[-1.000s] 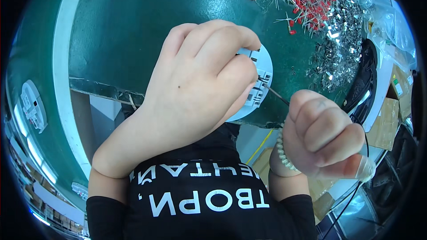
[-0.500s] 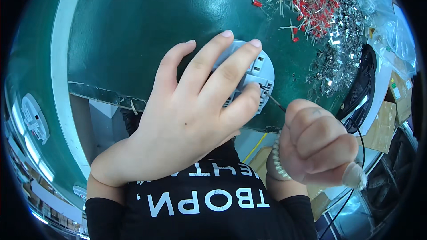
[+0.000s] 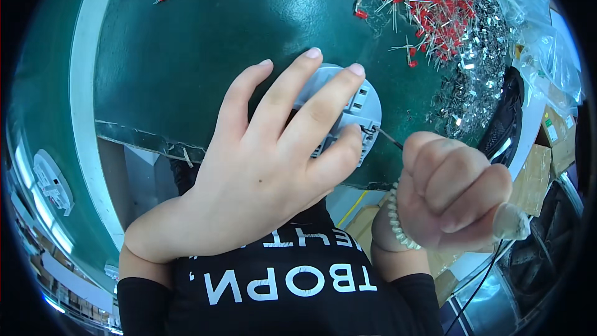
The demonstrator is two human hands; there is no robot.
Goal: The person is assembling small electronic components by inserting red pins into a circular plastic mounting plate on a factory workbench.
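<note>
Fingers point(image 3: 333, 96) of the left hand point(image 3: 264, 168) are spread over a round white plastic base point(image 3: 369, 107), which lies on the green bench point(image 3: 186, 68) close to its front edge; the finger nearest the terminals is bent. The right hand point(image 3: 457, 190) is curled into a fist around a tool with a thin dark shaft point(image 3: 390, 139), its handle hidden, its tip at the small terminals on the base's right side. Whether the tip is seated in a slot cannot be told. If pressure from the left hand is uneven, the base could pivot or skid, perhaps over that near edge. A tip badly lined up could slip and jab the bent finger just beside it, or crack a terminal wall. A sideways skid might also disturb the loose metal clips point(image 3: 476, 81) to the right.
</note>
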